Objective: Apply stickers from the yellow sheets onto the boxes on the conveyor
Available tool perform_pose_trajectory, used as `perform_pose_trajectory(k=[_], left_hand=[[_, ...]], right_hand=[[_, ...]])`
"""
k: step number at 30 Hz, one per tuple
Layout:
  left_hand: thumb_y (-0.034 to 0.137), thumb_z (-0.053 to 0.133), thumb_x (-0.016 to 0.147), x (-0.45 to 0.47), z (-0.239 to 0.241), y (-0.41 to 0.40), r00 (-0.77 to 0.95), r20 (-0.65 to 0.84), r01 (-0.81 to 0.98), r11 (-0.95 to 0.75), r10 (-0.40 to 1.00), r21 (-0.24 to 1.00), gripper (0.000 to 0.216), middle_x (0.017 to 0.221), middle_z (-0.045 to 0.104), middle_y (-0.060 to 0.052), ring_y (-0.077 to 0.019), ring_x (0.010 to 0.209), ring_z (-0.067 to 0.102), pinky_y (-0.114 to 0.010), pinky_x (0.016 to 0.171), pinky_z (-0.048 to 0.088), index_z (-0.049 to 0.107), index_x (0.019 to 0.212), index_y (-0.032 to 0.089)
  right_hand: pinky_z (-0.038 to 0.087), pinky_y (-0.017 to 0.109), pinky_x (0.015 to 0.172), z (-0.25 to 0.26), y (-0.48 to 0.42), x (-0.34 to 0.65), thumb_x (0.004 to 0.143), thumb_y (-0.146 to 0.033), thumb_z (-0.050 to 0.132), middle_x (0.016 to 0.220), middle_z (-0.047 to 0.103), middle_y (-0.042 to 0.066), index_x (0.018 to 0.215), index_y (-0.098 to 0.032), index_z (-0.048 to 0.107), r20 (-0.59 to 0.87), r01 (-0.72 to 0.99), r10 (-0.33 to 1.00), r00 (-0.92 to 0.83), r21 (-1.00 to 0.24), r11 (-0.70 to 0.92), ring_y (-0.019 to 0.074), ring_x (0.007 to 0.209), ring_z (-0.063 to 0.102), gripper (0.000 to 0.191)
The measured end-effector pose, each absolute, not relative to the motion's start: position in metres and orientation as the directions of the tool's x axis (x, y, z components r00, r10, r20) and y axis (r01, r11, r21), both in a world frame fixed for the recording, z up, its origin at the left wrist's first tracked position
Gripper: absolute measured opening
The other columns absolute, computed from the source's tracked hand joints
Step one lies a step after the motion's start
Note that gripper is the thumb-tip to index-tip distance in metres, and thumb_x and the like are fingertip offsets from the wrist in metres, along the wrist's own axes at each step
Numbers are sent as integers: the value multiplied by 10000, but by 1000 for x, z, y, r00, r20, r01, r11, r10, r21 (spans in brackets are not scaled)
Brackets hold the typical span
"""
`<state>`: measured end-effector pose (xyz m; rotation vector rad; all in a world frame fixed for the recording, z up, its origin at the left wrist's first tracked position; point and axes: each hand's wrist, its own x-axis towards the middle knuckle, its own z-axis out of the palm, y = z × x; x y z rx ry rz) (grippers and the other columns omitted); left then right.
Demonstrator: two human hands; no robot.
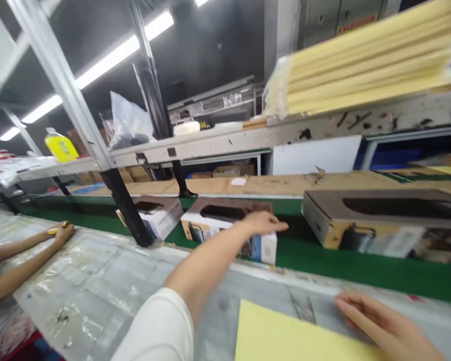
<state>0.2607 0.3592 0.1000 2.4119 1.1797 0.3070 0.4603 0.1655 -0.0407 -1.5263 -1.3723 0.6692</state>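
Note:
My left hand (263, 223) reaches over the conveyor at the right end of a printed cardboard box (225, 210). Its index finger points right and the hand appears to rest on the box top, though firm contact is hard to make out. The box has a dark oval opening on its brown top and printed sides. Low at the right, my right hand (385, 321) hovers by the bench edge with loosely bent fingers and nothing visible in them. Beside it, a yellow sheet (285, 333) lies on the plastic-covered bench (108, 281).
On the green conveyor belt (361, 271) stand a larger box (391, 215) at right and another box (156, 213) at left. Black-wrapped posts (124, 205) rise by the belt. Overhead, a shelf (218, 143) carries yellow stacked sheets (368, 60). A co-worker's hands (62, 231) are at left.

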Motion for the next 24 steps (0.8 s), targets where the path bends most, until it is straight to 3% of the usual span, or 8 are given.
perform_pose_trajectory(k=[2,4,7,11,13,16,19,24], left_hand=[[655,465,979,248,96,341,557,211,538,-542,803,645,664,689,705,-73,-226,751,694,-320,757,518,715,652,133],[653,418,1003,229,83,318,534,279,423,-539,798,728,662,759,721,-75,-211,820,692,-336,834,514,655,628,163],[544,595,966,191,48,281,577,481,104,-644,660,758,462,905,752,-80,-203,898,698,-339,879,519,691,704,175],[444,698,920,154,-7,239,759,264,114,-521,595,846,289,938,758,-83,-193,888,705,-304,821,542,759,883,164],[431,685,932,147,-28,230,741,184,149,-426,646,892,294,1030,761,-103,-209,966,710,-315,856,549,760,1009,157],[362,660,947,146,-43,233,703,145,121,-318,696,940,298,1136,750,-118,-223,1054,707,-335,917,553,727,1144,149],[258,637,942,147,-45,237,708,151,77,-288,690,955,262,1169,743,-120,-220,1079,706,-342,950,555,716,1162,138],[112,650,884,147,-46,234,731,186,61,-334,657,941,281,1200,730,-106,-207,1080,693,-346,989,544,719,1154,140]], right_hand=[[591,396,699,-27,159,454,742,-655,647,776,759,105,748,-250,737,169,501,971,167,-863,64,322,759,721,415],[577,397,714,-23,154,452,799,-620,580,823,767,97,816,-215,726,133,561,986,102,-826,53,303,778,711,431],[562,399,721,-28,151,453,845,-516,580,913,763,94,981,-192,736,64,677,998,3,-735,45,288,798,697,384],[549,442,847,-20,139,433,940,-380,550,1040,728,116,1055,-193,721,203,819,975,-86,-543,185,313,959,679,278],[538,416,894,-8,128,410,999,-304,511,1044,708,110,1020,-197,713,279,791,925,-258,-489,368,288,997,669,229],[541,329,788,6,111,370,1025,-183,500,979,681,83,934,-197,699,256,667,822,-508,-487,564,224,888,668,220],[521,307,686,8,104,336,995,-112,556,932,655,69,928,-183,697,190,668,804,-564,-467,579,209,804,648,172],[544,354,756,-9,115,304,977,-134,611,902,644,84,897,-160,694,126,705,806,-578,-420,571,261,906,657,117]])
